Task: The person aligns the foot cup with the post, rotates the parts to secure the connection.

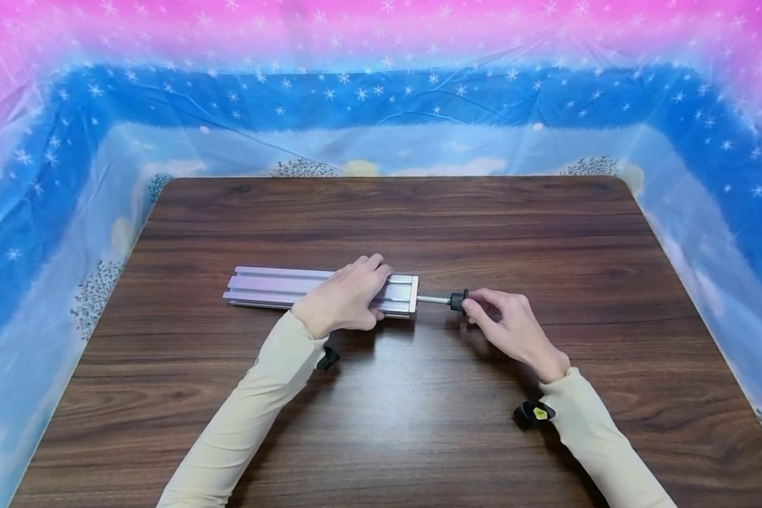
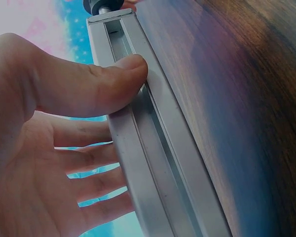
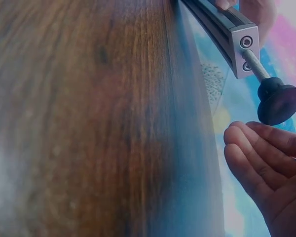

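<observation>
Head view: I am watching one grooved metal bar (image 1: 276, 284), sitting mid-table on or just above the wood-grain table (image 1: 419, 226); I cannot tell which. The left hand (image 1: 349, 293) is gripping it near its end plate (image 1: 414, 293). A threaded rod (image 1: 433, 299) is projecting rightward from the plate, bearing a black knob (image 1: 458, 300). The right hand (image 1: 511, 324), apart from the left, is pinching the knob. Patterned cloth (image 1: 381, 92) is hanging behind.

Left wrist view: the thumb (image 2: 121, 81) is pressing across the bar's slotted face; the other fingertips are disappearing behind its edge.

Right wrist view: I am counting two socket screws (image 3: 246, 41) in the plate, the rod emerging between them. Three lower fingers are extending below the knob.
</observation>
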{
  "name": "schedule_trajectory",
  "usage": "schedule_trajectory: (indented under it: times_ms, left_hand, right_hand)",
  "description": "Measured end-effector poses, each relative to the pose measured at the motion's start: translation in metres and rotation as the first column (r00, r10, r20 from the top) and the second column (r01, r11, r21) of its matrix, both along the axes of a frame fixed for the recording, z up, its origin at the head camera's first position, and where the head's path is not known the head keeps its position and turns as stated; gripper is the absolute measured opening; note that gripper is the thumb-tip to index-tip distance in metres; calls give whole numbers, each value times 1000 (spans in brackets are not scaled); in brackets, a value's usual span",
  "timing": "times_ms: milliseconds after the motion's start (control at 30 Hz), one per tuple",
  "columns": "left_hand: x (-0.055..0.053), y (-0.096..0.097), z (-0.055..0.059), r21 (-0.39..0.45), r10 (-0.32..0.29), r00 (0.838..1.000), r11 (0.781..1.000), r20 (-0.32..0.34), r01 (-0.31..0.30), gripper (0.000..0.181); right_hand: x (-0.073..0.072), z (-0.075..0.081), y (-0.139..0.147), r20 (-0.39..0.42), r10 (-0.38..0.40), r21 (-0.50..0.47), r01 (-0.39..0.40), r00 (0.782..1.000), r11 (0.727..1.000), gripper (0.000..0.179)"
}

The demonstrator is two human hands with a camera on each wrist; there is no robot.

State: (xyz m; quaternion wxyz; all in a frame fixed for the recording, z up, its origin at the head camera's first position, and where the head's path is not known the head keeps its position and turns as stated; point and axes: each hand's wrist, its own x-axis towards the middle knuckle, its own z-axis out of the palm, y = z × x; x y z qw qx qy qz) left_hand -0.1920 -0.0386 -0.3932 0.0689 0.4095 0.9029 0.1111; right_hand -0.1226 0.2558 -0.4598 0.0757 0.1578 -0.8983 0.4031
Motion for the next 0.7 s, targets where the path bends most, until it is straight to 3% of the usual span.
schedule_trajectory:
  times_ms: [67, 167, 300, 400, 500, 700]
  left_hand:
    - [0, 0, 0, 0, 2, 1000, 1000, -4, -2, 54]
    - [-1, 0, 2, 2, 4, 1000, 1000, -5, -4, 54]
    - [-1, 0, 3, 0, 17, 1000, 1000, 4, -17, 55]
    - [-2, 0, 4, 1, 26, 1000, 1000, 11, -26, 56]
    - [-2, 0, 4, 1, 28, 999, 1000, 17, -28, 57]
    - [-1, 0, 4, -14, 29, 999, 999, 27, -29, 56]
  right_hand:
    - [1, 1, 0, -19, 10, 3, -10, 1000, 1000, 27]
    - [2, 2, 1, -87, 47, -10, -48, 995, 999, 50]
    - [1, 1, 1, -228, 105, -20, -113, 968, 993, 72]
    - [-2, 1, -1, -320, 115, -12, -125, 941, 992, 68]
    - [-3, 2, -2, -358, 105, -5, -114, 928, 993, 60]
    - [-2, 2, -1, -291, 87, -12, -94, 953, 995, 54]
